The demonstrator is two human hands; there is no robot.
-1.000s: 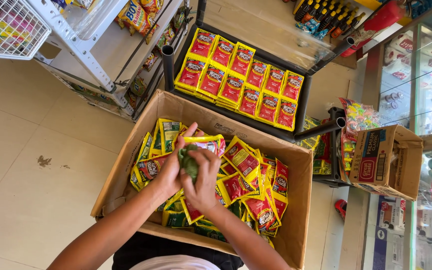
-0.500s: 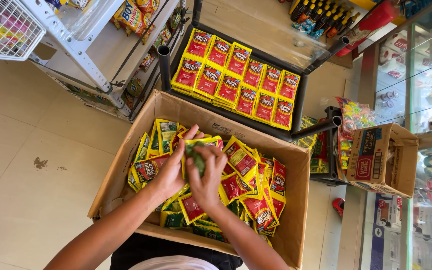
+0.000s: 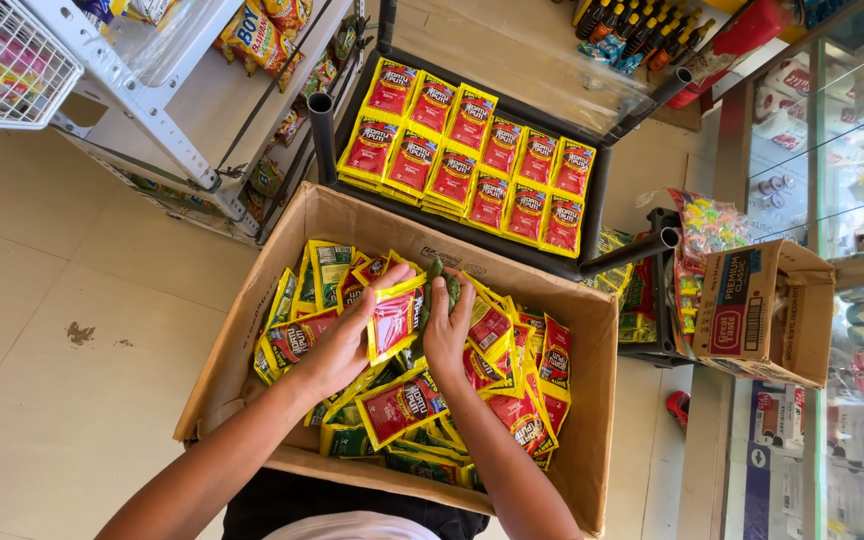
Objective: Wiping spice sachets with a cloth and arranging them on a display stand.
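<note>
Nearest the camera, both forearms reach down into an open cardboard box [image 3: 252,330] standing on the tiled floor [image 3: 42,300]. The left hand [image 3: 337,345] and the right hand [image 3: 447,330] are closed from either side on a small stack of sachets [image 3: 399,315], red and yellow on the side that shows, held upright just above the heap. The left fingers curl over the stack's top edge; the right fingers press flat on its other side, over a green sachet. Below lies the loose heap of sachets [image 3: 512,400], red-and-yellow and green-and-yellow, filling the box. Just beyond the box's far wall, a black rack shelf [image 3: 592,215] carries flat rows of red-and-yellow sachets [image 3: 472,160]. To the right stands a smaller cardboard carton [image 3: 762,310]; to the far left, a white wire shelf [image 3: 152,110]
</note>
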